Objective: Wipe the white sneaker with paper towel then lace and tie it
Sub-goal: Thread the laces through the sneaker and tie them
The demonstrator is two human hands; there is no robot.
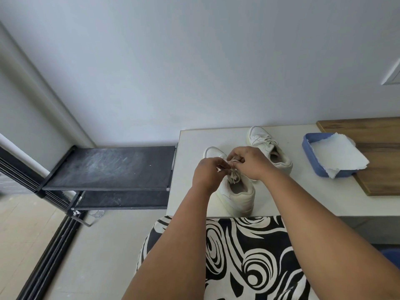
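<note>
Seen from the head camera, a person seated at a white table (303,198) works both hands over the near white sneaker (237,194), which stands on the tabletop with its toe pointing away. The left hand (206,172) and right hand (252,162) meet above the tongue, fingers curled and pinching the lace (233,177) between them. The lace appears threaded and the work looks to be at the tying stage, though the knot itself is hidden by the fingers. A second sneaker (268,148) behind it seems already tied. Paper towel (337,153) lies in a blue tray (307,148) to the right, suggesting wiping is finished.
</note>
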